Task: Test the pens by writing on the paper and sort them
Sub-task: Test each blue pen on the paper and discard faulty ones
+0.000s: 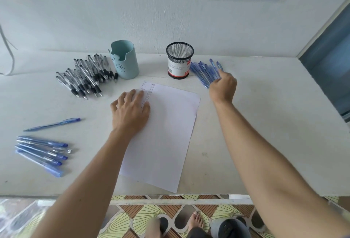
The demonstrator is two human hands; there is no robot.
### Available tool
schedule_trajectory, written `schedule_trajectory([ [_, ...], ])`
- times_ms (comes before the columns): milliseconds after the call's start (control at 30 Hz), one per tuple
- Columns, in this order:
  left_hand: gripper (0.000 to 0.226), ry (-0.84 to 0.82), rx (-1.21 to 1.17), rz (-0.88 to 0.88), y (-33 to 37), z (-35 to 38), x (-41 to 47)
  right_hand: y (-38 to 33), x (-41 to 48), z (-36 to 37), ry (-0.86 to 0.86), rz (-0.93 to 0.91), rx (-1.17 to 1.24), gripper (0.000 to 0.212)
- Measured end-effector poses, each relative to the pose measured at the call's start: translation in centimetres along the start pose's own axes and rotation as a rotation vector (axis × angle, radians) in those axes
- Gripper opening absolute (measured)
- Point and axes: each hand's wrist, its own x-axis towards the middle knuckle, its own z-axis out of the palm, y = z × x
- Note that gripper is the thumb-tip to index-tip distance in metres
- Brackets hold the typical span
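Left hand point(130, 111) presses paper point(166, 133); right hand point(223, 88) touches pens point(202, 71).

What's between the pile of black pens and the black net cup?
A pale blue cup stands there, close beside the black pens; then bare table up to the black net cup. The head view shows it.

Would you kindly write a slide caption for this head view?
Left hand presses the paper while the right hand touches blue pens beside the mesh cup.
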Motion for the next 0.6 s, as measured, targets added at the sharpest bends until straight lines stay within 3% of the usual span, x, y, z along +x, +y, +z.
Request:
schedule_trajectory([
  [233,0.046,0.003,0.005,-0.007,0.0,-0.1,-0.1,0.7,1.3,1.0,-0.135,0.025,-0.211,0.033],
  [367,0.046,0.006,0.001,-0.002,0.1,-0.1,-0.2,0.9,0.9,1.3,-0.169,0.013,-0.286,0.043],
  [600,0.045,-0.009,-0.040,-0.016,0.1,-0.6,-0.2,-0.7,-1.9,0.7,-0.124,-0.068,-0.211,0.052],
])
